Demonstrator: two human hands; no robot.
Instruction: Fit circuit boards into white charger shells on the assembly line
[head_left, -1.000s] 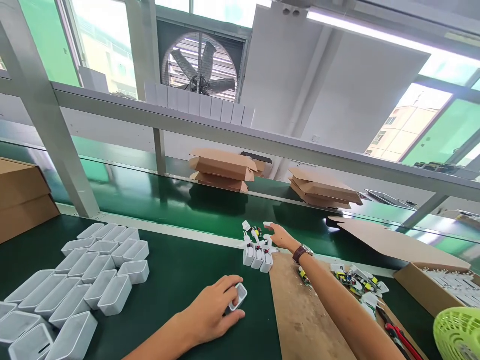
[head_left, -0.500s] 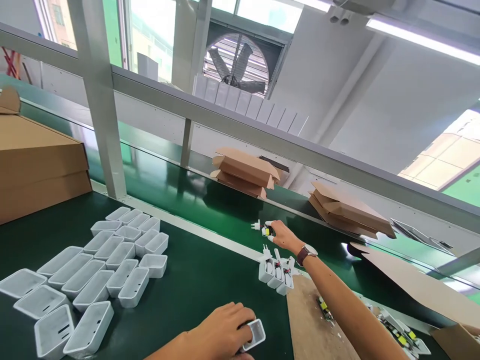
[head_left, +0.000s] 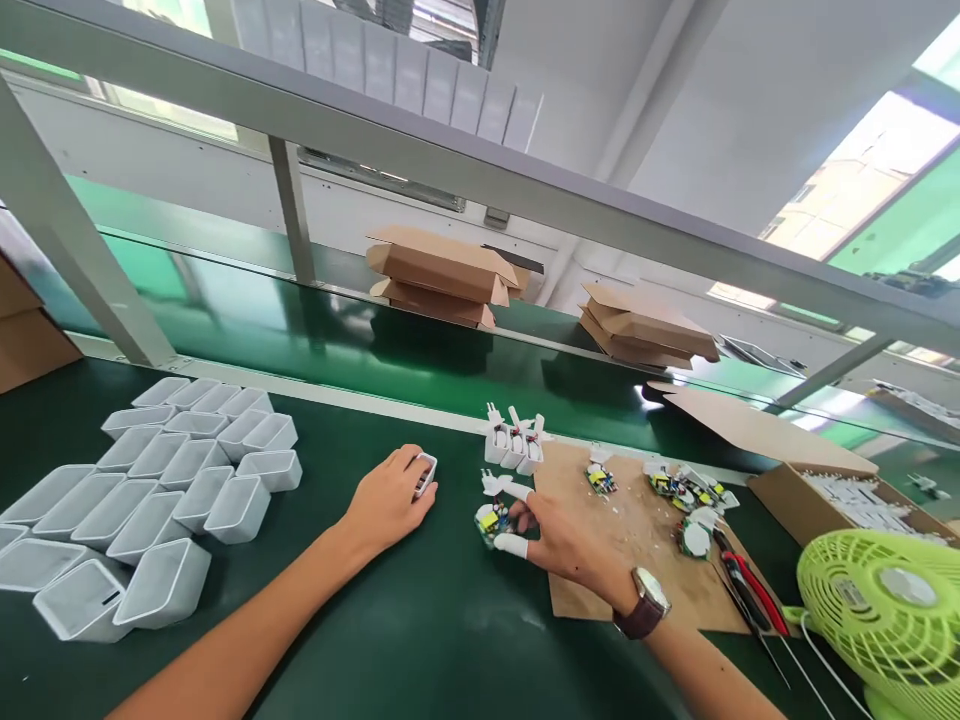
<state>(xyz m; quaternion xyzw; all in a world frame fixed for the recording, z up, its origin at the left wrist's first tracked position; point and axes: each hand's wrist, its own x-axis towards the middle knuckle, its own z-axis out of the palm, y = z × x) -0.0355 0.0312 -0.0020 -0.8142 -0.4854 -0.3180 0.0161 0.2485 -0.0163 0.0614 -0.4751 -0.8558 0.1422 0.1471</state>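
Observation:
My left hand (head_left: 386,505) rests on the green table with its fingers closed round an empty white plastic shell (head_left: 424,474). My right hand (head_left: 559,540), wearing white finger cots and a brown wristwatch, pinches a small circuit board with a white plug piece (head_left: 491,512) just left of a brown cardboard sheet (head_left: 637,560). Three white shells with boards fitted (head_left: 514,445) stand in a row just beyond my right hand, at the conveyor's edge.
Several empty white shells (head_left: 157,490) lie grouped at the left. More loose circuit boards (head_left: 682,490) and red-handled pliers (head_left: 750,590) lie on the cardboard sheet. A green fan (head_left: 885,610) stands at the right, by an open carton (head_left: 847,500). Folded cartons (head_left: 442,270) lie behind the conveyor belt (head_left: 337,350).
My right hand has drawn back from the conveyor to the table with a circuit board in its fingers. My left hand has stayed closed on the white shell. The camera has tilted down.

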